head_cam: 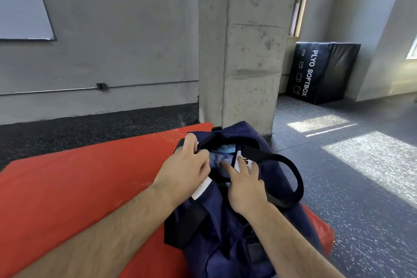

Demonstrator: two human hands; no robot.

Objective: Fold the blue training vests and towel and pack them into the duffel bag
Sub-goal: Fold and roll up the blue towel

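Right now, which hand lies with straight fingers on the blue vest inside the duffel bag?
The right hand: its fingers press flat on the blue vest. The left hand grips the duffel bag at its opening.

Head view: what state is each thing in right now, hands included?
Bag: unzipped, lying on the mat.
Blue cloth: in the bag's opening, under the right fingers.
Left hand: grips the opening's edge.
Right hand: fingers straight, pressing the cloth.
Strap: loose, arching over the bag's right side.
Mat: flat on the floor.
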